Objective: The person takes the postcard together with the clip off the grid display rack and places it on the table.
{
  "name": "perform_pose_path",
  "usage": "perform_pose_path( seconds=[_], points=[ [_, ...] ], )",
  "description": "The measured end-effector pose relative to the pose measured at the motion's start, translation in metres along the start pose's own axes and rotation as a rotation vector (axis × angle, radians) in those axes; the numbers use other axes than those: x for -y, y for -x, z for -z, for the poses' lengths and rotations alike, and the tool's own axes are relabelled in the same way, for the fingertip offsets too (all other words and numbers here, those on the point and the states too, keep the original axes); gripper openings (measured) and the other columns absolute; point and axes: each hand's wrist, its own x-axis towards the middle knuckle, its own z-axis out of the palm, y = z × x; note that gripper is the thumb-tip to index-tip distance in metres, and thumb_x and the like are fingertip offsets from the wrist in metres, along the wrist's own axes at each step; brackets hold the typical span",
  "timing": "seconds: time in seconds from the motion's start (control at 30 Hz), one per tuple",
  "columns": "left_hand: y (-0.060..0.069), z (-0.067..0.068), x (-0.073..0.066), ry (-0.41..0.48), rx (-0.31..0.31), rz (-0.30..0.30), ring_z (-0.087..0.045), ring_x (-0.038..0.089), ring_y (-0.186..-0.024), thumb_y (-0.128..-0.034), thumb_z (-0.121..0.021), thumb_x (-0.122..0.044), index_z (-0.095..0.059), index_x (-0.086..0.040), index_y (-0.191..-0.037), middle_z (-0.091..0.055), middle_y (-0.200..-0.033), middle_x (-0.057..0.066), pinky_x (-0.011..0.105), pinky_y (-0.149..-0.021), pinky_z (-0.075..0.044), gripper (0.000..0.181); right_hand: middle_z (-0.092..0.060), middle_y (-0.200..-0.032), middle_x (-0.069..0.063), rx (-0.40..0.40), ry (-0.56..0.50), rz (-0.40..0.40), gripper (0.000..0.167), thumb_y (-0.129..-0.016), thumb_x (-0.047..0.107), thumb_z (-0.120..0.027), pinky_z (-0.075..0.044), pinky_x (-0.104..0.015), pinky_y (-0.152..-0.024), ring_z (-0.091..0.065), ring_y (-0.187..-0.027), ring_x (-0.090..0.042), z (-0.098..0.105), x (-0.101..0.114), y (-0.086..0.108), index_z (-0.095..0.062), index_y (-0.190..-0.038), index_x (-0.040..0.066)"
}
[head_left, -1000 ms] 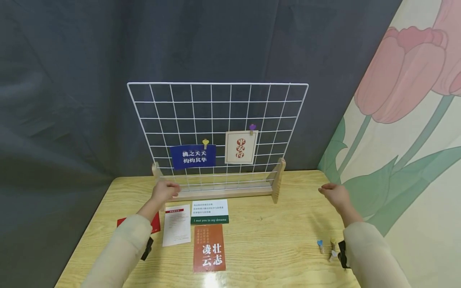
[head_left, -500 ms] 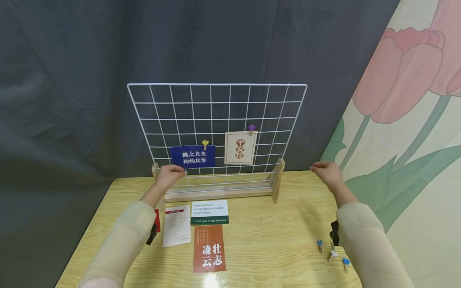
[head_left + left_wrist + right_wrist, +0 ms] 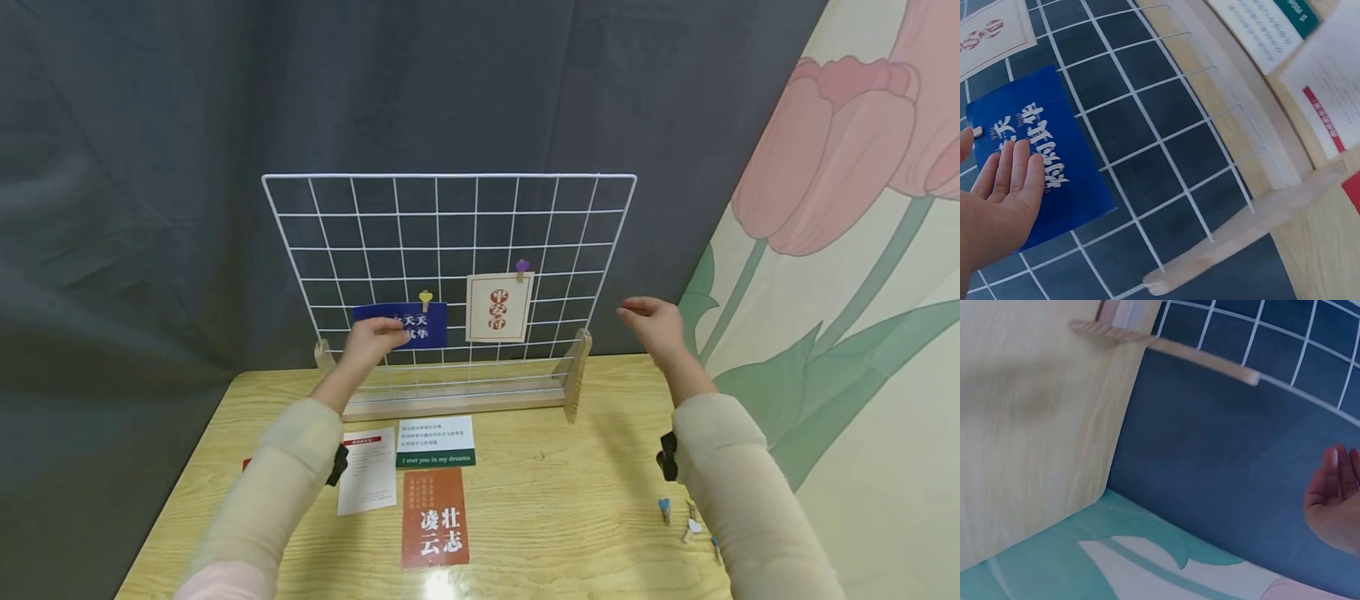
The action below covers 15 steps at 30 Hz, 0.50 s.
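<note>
A white wire grid [image 3: 450,176] stands upright in a wooden base [image 3: 465,405]. A blue card [image 3: 435,321] hangs on it under a yellow heart clothespin [image 3: 426,298]. To its right is a cream card [image 3: 498,310] with a purple heart clothespin [image 3: 522,267]. My left hand [image 3: 369,343] is in front of the blue card and hides its left part; the left wrist view shows extended fingers and nothing held. Whether they touch the card, I cannot tell. My right hand [image 3: 654,327] is raised beyond the grid's right side, fingers loosely bent, holding nothing visible.
On the table [image 3: 570,500] lie a white sheet [image 3: 367,479], a white-and-green card [image 3: 435,442] and an orange-red card [image 3: 435,517]. Several heart clothespins [image 3: 665,511] lie at the right, partly behind the right sleeve. A red card is mostly hidden by the left sleeve.
Both hands have risen. The left has moved up and right from beside the grid's base to the blue card; the right has moved up and left. The hung cards stay put.
</note>
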Motion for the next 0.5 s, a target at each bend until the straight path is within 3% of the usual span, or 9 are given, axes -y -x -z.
perform_pose_path(
  seconds=[0.2, 0.33, 0.5],
  points=[
    [-0.006, -0.004, -0.005, 0.024, 0.013, 0.002, -0.052, 0.028, -0.097, -0.0803, -0.06, -0.01, -0.053, 0.007, -0.111, -0.054, -0.108, 0.02, 0.034, -0.082, -0.043, 0.036, -0.054, -0.104, -0.021, -0.011, -0.142, -0.016, 0.033, -0.084, 0.012, -0.055, -0.039, -0.037, -0.086, -0.051, -0.092, -0.022, -0.015, 0.014, -0.006, -0.053, -0.109, -0.01],
    [-0.009, -0.011, -0.008, 0.048, 0.005, -0.028, -0.054, 0.029, -0.095, -0.0792, -0.061, -0.008, -0.054, 0.008, -0.109, -0.055, -0.106, 0.021, 0.033, -0.081, -0.044, 0.034, -0.056, -0.091, -0.007, -0.025, -0.26, -0.019, 0.032, -0.083, 0.008, -0.056, -0.042, -0.031, -0.083, -0.054, -0.077, -0.006, -0.024, 0.024, -0.01, -0.053, -0.107, -0.012],
    [-0.013, -0.022, -0.015, 0.056, -0.004, -0.051, -0.055, 0.029, -0.093, -0.078, -0.063, -0.008, -0.055, 0.007, -0.107, -0.057, -0.105, 0.02, 0.032, -0.08, -0.044, 0.034, -0.055, -0.084, 0.003, -0.028, -0.321, -0.004, 0.031, -0.082, 0.008, -0.058, -0.042, -0.029, -0.083, -0.053, -0.074, -0.003, -0.034, 0.036, -0.015, -0.054, -0.107, -0.01]
  ],
)
